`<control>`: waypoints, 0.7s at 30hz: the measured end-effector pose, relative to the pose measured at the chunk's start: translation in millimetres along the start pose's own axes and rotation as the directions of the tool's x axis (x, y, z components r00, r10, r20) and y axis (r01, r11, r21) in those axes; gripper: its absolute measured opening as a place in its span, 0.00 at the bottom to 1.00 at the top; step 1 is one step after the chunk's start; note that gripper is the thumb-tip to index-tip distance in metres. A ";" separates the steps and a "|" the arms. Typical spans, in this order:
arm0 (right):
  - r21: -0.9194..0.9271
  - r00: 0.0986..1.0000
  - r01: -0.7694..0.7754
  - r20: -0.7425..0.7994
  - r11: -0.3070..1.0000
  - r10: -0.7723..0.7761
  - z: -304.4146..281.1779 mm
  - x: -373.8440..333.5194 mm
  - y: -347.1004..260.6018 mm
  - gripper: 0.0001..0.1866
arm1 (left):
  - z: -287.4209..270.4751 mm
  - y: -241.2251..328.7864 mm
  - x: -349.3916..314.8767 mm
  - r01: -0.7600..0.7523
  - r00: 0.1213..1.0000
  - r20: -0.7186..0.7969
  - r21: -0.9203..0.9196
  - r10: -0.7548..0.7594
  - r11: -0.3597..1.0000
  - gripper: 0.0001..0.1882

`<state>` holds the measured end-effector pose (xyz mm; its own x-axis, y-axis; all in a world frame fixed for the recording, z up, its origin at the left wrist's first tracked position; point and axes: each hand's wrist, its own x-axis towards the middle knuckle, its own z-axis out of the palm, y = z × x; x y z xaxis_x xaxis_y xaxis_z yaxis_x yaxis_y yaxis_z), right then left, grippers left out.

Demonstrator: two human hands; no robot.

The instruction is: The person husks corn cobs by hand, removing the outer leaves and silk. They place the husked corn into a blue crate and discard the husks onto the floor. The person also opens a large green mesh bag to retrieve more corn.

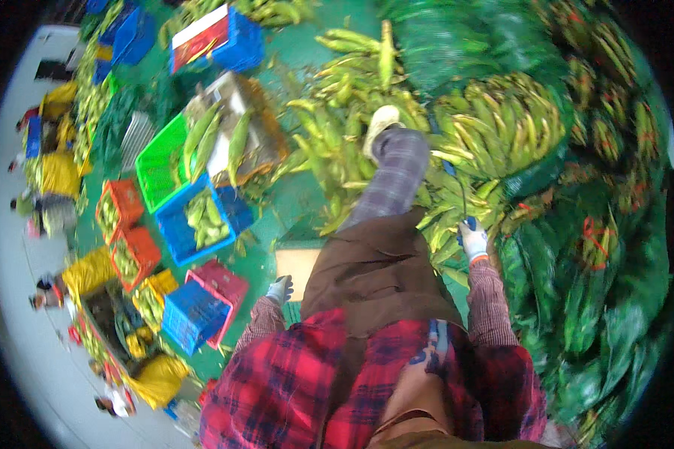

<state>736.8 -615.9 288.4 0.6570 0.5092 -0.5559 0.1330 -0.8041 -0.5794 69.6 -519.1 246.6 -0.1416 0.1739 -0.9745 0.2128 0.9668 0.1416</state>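
My right hand, in a white and blue glove, is closed round a thin dark tool with a hooked end, which reaches out over unhusked corn ears. My left hand, also gloved, hangs at my left side beside a tan flat-topped block. Its fingers look loosely apart, with nothing seen in them. In front, my shoe is among a loose heap of green corn ears. A green mesh sack lies open to the right of the shoe, packed with corn ears.
More filled green mesh sacks pile up along the right. On the left stand blue, orange and bright green crates, some holding corn. A worn white-topped box carries a few ears. Several people are at the far left.
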 end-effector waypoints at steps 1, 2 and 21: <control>-0.031 0.999 0.034 -0.031 0.999 -0.035 -3.7 -1.0 -3.2 0.14 | 11.7 16.5 2.3 -0.041 0.999 0.024 -0.045 0.042 0.998 0.21; -0.065 0.996 0.055 -0.066 0.996 -0.059 -7.3 -7.8 -17.0 0.15 | 29.2 37.3 2.8 -0.141 0.990 0.003 -0.056 0.141 0.988 0.21; 0.603 0.595 -0.649 0.021 0.464 0.804 29.2 -196.6 154.3 0.12 | 380.0 464.4 -218.1 -0.907 0.247 0.438 -0.211 0.864 0.366 0.20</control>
<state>606.5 -831.2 290.9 0.4822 -0.3373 -0.8086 -0.8120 -0.5185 -0.2680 566.7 -179.2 458.9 0.5729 0.7963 -0.1942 0.0023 0.2353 0.9719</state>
